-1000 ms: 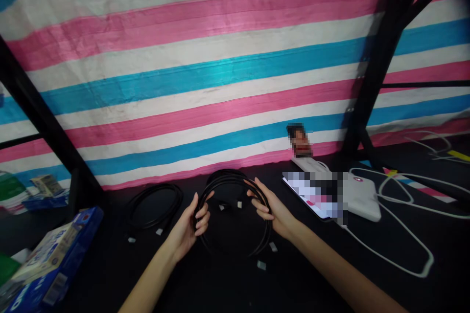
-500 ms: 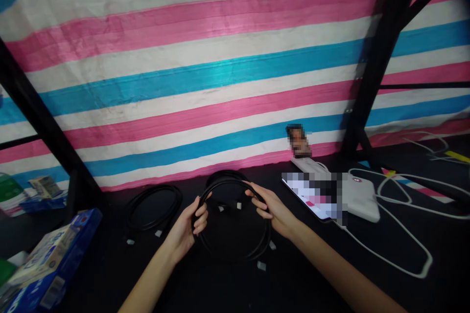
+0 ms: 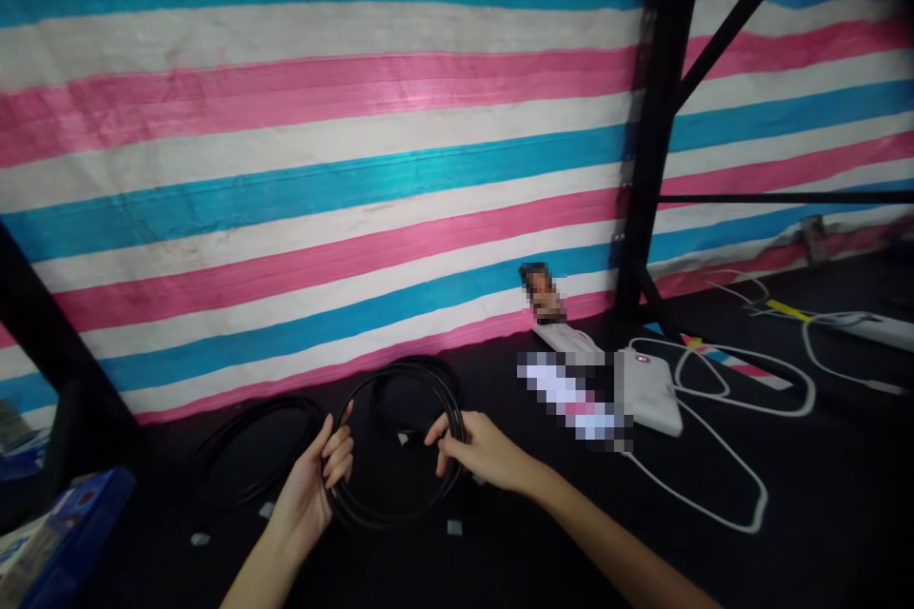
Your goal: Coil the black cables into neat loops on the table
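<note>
A coil of black cable (image 3: 378, 523) stands tilted between my hands as a ring. My left hand (image 3: 314, 481) grips its left side, fingers curled round the strands. On the opposite side, my right hand (image 3: 492, 452) has its fingers hooked through the ring, closed around the cable. Just behind lies another black cable coil (image 3: 376, 414), partly hidden, with a pale connector (image 3: 404, 439) beside it. To the left rests one more coiled black cable (image 3: 249, 495). A pale connector (image 3: 455, 527) shows below the held ring; which cable it belongs to is unclear.
At the right are a pixelated phone (image 3: 571, 400), a white power bank (image 3: 649, 395) and a looping white cable (image 3: 761, 495). A blue box (image 3: 86, 533) sits at the lower left. Black frame posts (image 3: 646, 133) stand before a striped sheet (image 3: 343, 181).
The view has swung right, so the scene sits farther left. My right hand has slid from the ring's upper right down to its right side. My left hand keeps its hold.
</note>
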Demonstrator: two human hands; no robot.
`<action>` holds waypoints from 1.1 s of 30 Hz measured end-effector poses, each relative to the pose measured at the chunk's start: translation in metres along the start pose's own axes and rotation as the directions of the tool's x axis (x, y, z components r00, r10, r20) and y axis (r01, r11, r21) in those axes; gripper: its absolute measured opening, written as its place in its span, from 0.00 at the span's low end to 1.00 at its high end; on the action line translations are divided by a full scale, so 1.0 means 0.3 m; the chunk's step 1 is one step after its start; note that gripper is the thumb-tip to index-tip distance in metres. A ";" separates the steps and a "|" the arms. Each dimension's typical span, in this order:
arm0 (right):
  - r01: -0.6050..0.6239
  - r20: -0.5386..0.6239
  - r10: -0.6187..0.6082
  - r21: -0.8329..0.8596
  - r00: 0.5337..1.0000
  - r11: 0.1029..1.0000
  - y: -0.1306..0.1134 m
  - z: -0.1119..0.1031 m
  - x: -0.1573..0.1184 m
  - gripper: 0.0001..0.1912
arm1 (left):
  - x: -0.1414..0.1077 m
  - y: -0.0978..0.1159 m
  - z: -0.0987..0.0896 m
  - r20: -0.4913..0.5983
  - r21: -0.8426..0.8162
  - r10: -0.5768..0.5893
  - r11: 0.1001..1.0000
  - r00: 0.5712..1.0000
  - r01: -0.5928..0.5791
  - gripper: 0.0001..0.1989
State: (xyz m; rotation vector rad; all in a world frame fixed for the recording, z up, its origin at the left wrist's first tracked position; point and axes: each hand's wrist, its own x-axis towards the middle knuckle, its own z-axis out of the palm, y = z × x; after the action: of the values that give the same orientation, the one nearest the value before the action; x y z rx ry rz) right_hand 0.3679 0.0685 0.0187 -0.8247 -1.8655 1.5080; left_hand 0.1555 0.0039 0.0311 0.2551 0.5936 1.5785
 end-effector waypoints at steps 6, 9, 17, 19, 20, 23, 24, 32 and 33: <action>-0.016 0.055 0.021 -0.099 0.998 0.995 0.004 -0.004 -0.020 0.12 | 0.011 0.008 -0.024 0.026 -0.048 0.039 0.998 0.999 -0.038 0.13; -0.016 0.048 0.024 -0.160 0.999 0.987 0.027 -0.004 -0.019 0.12 | 0.020 0.011 -0.036 0.032 -0.046 0.043 0.998 0.999 -0.041 0.14; -0.067 0.098 0.080 -0.129 0.992 0.989 0.024 0.000 -0.016 0.15 | 0.018 -0.004 -0.036 0.034 -0.071 0.038 0.997 0.999 -0.036 0.13; -0.068 0.105 0.086 -0.165 0.991 0.984 0.013 -0.003 -0.023 0.17 | 0.018 -0.006 -0.031 0.029 -0.081 0.029 0.996 0.999 -0.027 0.13; -0.049 0.096 0.070 -0.203 0.993 0.978 0.010 -0.006 -0.027 0.17 | 0.019 -0.006 -0.028 0.027 -0.084 0.027 0.996 0.999 -0.025 0.14; -0.025 0.090 0.049 -0.245 0.995 0.969 0.005 -0.009 -0.036 0.17 | 0.021 -0.003 -0.021 0.037 -0.082 0.033 0.996 0.999 -0.030 0.14; -0.054 0.113 0.080 -0.215 0.990 0.975 0.006 -0.008 -0.036 0.18 | 0.021 -0.001 -0.019 0.043 -0.075 0.037 0.997 0.998 -0.034 0.14; -0.066 -0.053 0.065 -0.029 0.997 0.997 0.032 0.008 -0.010 0.16 | 0.026 -0.027 -0.025 -0.075 0.332 0.130 0.938 0.989 -0.098 0.15; -0.054 -0.082 0.051 -0.038 0.995 0.998 0.036 0.009 -0.007 0.15 | 0.030 -0.034 -0.033 -0.068 0.411 0.166 0.903 0.984 -0.124 0.17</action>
State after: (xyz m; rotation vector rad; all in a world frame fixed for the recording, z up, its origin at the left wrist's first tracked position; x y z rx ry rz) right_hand 0.3683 0.0671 0.0076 -0.9463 -1.8336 1.4512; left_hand 0.1584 0.0105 0.0161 0.5444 1.0047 1.6068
